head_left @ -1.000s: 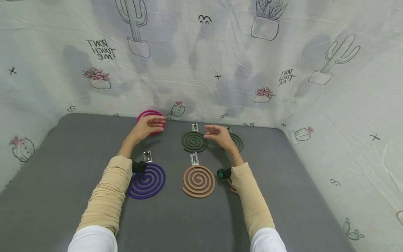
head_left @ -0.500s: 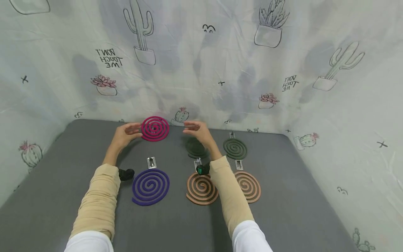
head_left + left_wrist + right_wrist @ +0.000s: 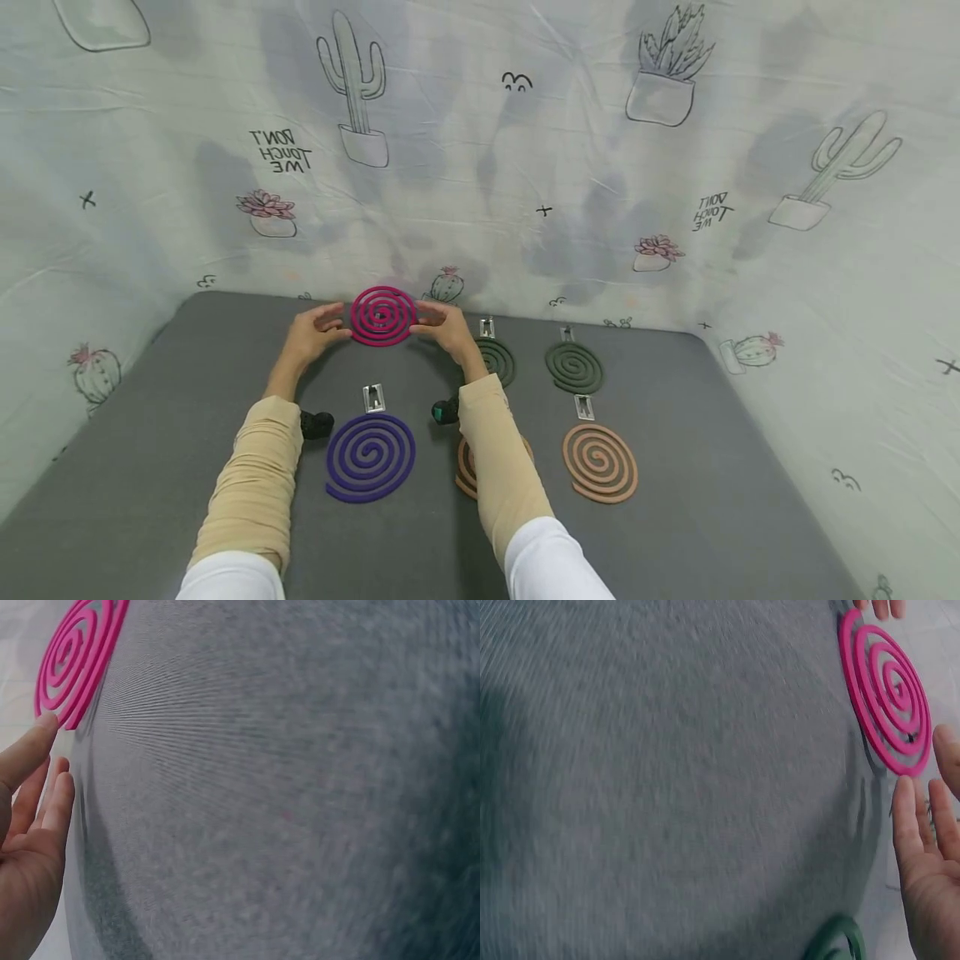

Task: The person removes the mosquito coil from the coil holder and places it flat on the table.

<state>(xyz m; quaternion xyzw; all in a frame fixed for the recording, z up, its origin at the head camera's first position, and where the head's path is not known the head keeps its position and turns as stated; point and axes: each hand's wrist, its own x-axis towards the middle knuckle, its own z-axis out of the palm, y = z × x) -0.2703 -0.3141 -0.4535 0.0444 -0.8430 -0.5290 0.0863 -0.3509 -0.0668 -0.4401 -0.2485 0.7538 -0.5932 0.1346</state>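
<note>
A pink mosquito coil (image 3: 383,315) is at the back of the grey table, between both hands. From its left side, my left hand (image 3: 307,337) reaches in with fingers spread, thumb tip at or very near the rim; the left wrist view shows the thumb close to the coil (image 3: 64,654). Opposite, my right hand (image 3: 448,330) stands at the right rim, fingers extended. In the right wrist view, its fingertips (image 3: 904,784) lie just below the coil's lower edge. Whether the fingers touch cannot be told. A small metal piece shows through the pink coil's middle.
Nearer the front lies a purple coil (image 3: 370,451) with a metal coil stand (image 3: 373,398) behind it. Green coils (image 3: 573,367) and tan coils (image 3: 599,463) lie to the right, with more stands (image 3: 584,407). My right forearm partly covers one of each. Printed cloth (image 3: 480,167) hangs behind.
My right hand has moved left from the green coils to the pink coil's right side. My left hand has drawn back from over the pink coil to its left rim. The view has shifted slightly.
</note>
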